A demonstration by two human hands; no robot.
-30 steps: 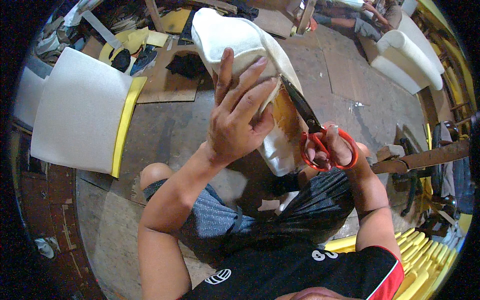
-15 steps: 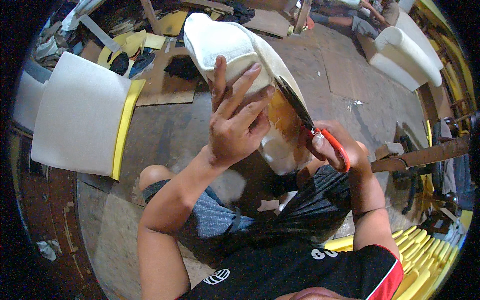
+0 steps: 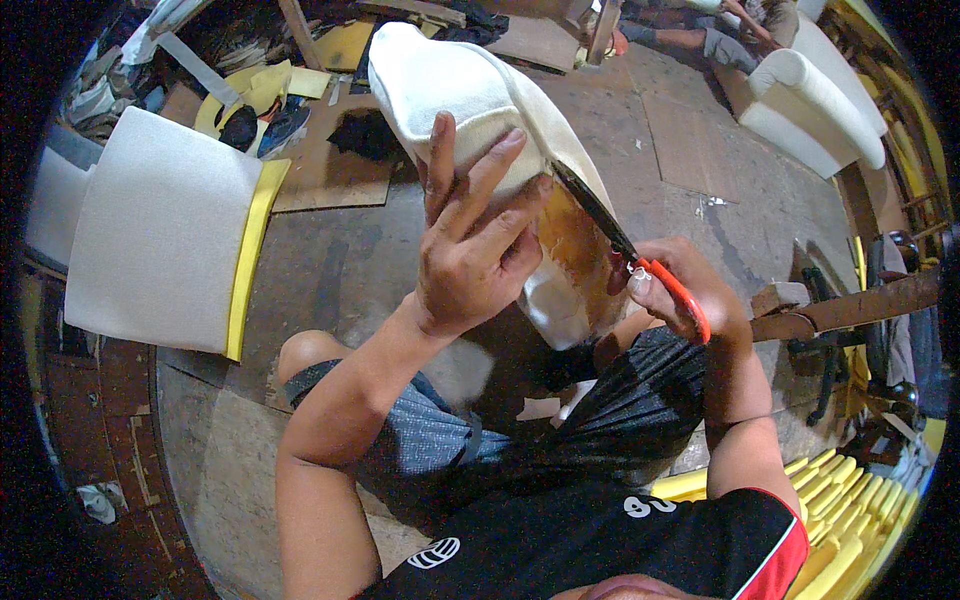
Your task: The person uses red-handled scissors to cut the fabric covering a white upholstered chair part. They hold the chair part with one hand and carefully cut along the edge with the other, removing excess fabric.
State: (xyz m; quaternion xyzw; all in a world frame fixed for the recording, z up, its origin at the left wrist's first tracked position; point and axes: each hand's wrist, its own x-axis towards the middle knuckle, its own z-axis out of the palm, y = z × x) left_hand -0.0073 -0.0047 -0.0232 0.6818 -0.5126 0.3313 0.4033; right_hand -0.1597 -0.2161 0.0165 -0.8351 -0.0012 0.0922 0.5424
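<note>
Raised in front of me is a white fabric-covered upholstered piece [image 3: 450, 85] with a rounded end. Its open side shows a brown and whitish inner surface. My left hand [image 3: 472, 245] grips it, with the fingers spread over the fabric and the thumb toward the open side. In my right hand [image 3: 690, 285] is a pair of scissors [image 3: 600, 215] with dark blades and red-orange handles. The blades look nearly closed and lie along the fabric edge, their tips close to my left fingers. The fabric at the tips is too small to make out.
A white panel with a yellow foam edge [image 3: 165, 230] stands on the left. At the far right, a person [image 3: 745, 40] sits by a white upholstered armchair [image 3: 815, 115]. Yellow foam strips [image 3: 830, 510] lie at the lower right, below a wooden beam [image 3: 850, 305].
My right hand and the scissors have shifted slightly to the right and away from my left hand. The left hand and the white piece have barely moved.
</note>
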